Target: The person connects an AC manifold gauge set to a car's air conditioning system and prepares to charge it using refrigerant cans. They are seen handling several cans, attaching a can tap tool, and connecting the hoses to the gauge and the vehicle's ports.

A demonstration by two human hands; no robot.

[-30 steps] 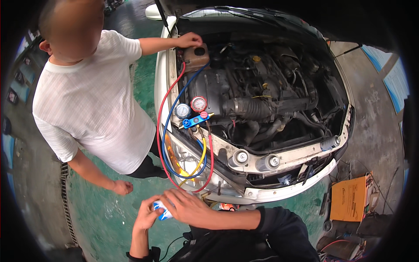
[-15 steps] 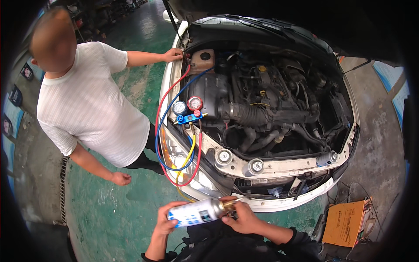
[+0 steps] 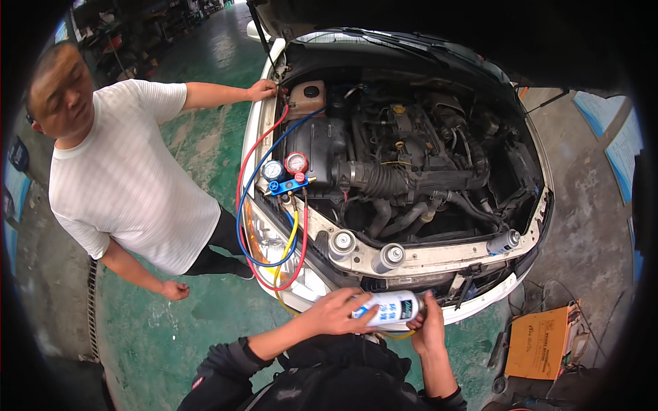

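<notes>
A white refrigerant can with blue print lies nearly level in front of my body. My left hand wraps round its base end from above. The fingers of my right hand close round its top end and hide the fitting there. Just beneath the can, part of a yellow hose shows. Ahead, a manifold gauge set with a blue body, one light dial and one red-rimmed dial rests on the car's front corner. A red hose, a blue hose and a yellow hose run from it.
The white car's engine bay lies open under the raised hood. Two cans stand on the front crossmember; another can lies further right. At left, a person in a white shirt rests a hand on the fender. A cardboard box sits low right.
The can has moved right and its top end no longer shows the brass fitting. My left hand has shifted over the can's base. The whole view has shifted slightly.
</notes>
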